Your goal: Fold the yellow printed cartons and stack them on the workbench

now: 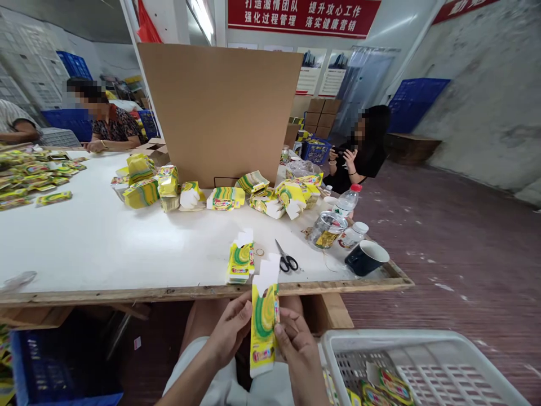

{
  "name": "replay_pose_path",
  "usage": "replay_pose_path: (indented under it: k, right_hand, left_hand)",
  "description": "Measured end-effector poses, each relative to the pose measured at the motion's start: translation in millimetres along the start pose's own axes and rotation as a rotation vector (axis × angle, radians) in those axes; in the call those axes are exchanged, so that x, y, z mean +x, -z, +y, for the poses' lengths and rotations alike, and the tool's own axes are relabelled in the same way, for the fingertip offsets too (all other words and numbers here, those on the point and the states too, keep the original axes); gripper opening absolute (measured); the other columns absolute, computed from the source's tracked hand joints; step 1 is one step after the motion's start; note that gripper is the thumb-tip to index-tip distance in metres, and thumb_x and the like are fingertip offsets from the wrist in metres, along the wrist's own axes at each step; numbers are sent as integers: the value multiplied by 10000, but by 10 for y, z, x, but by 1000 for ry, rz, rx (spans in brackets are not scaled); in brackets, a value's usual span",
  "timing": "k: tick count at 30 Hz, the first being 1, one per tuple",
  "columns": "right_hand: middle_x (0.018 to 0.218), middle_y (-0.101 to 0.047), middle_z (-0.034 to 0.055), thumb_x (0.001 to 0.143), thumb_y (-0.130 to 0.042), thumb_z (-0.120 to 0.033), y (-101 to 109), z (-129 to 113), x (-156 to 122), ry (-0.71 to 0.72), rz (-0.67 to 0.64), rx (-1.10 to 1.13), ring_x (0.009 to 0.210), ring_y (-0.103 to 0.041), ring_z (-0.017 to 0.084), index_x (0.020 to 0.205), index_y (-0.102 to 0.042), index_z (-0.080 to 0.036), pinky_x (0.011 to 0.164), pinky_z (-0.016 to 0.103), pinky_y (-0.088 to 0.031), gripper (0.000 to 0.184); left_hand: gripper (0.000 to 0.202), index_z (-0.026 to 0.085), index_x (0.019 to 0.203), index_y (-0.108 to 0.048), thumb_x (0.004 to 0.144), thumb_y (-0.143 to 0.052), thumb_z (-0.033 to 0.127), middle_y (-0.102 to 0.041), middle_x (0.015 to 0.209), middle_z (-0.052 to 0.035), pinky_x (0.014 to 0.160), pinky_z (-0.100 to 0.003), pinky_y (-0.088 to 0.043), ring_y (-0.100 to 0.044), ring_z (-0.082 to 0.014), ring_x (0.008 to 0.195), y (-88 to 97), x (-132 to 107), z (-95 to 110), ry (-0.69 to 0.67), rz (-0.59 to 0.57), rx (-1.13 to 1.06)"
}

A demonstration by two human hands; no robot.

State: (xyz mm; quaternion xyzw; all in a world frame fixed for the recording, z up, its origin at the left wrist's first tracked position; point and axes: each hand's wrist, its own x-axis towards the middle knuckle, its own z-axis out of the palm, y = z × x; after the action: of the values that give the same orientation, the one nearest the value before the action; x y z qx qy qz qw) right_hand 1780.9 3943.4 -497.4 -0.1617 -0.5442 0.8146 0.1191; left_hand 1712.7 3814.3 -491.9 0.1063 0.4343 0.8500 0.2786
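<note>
A yellow and green candy carton (264, 324), with its white end flaps sticking up, is held between both hands over my lap. My left hand (235, 322) pinches its left edge, thumb in front. On the opposite edge, my right hand (295, 336) grips with thumb and curled fingers. The carton looks flat or only slightly opened; I cannot tell which. Just beyond it, a small stack of similar flat cartons (240, 258) lies at the table's near edge. Scissors (287, 258) with black handles and a rubber band (259, 252) lie to its right.
Bundled cartons (226, 197) line the white table (105, 242) before a cardboard sheet (224, 107). A dark mug (359, 262), jar (325, 231) and bottle (347, 202) stand at right. A white basket (426, 338) holds cartons at lower right. Other people sit around the table.
</note>
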Motion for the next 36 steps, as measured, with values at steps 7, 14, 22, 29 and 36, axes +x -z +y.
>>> replay_pose_path:
  k: [7, 14, 22, 29, 36]
  right_hand:
    - [966, -765, 103, 739, -765, -453, -43, 67, 33, 50, 30, -70, 908, -712, 262, 977, -718, -195, 808, 379, -572, 354]
    - [840, -747, 91, 751, -741, -467, -73, -16, -8, 73, -9, -243, 742, -686, 236, 870, -704, -172, 669, 340, -580, 321]
    - [859, -716, 65, 801, -691, -458, 19, 39, 45, 149, 35, -398, 725, -660, 207, 947, -651, -183, 664, 304, -559, 313]
    - [1288, -609, 114, 885, -604, -416, 153, -113, 66, 266, -116, -395, 1102, -634, 241, 1275, -554, -241, 885, 334, -540, 431]
    - [818, -681, 33, 884, -607, -391, 165, -227, 92, 315, -100, -477, 768, -661, 180, 879, -663, -213, 682, 241, -539, 186]
  left_hand:
    - [457, 187, 1093, -737, 750, -741, 489, -759, 1051, -123, 899, -367, -535, -687, -281, 1030, -22, -35, 38, 14, -75, -37]
    - [431, 144, 1034, -710, 813, -664, 511, -766, 966, -104, 764, -329, -561, -705, -252, 903, -7, 24, -37, -41, 74, 161]
    - [648, 215, 1327, -374, 799, -725, 354, -712, 1093, -116, 851, -357, -532, -692, -231, 960, -14, -25, -70, -106, 126, 268]
    - [538, 221, 1295, -448, 822, -696, 287, -722, 1019, -84, 825, -309, -507, -682, -208, 939, 22, -80, 96, -53, -78, 358]
    - [552, 232, 1238, -466, 770, -759, 253, -725, 951, -57, 738, -261, -500, -694, -184, 854, 31, -110, 47, 32, -155, 208]
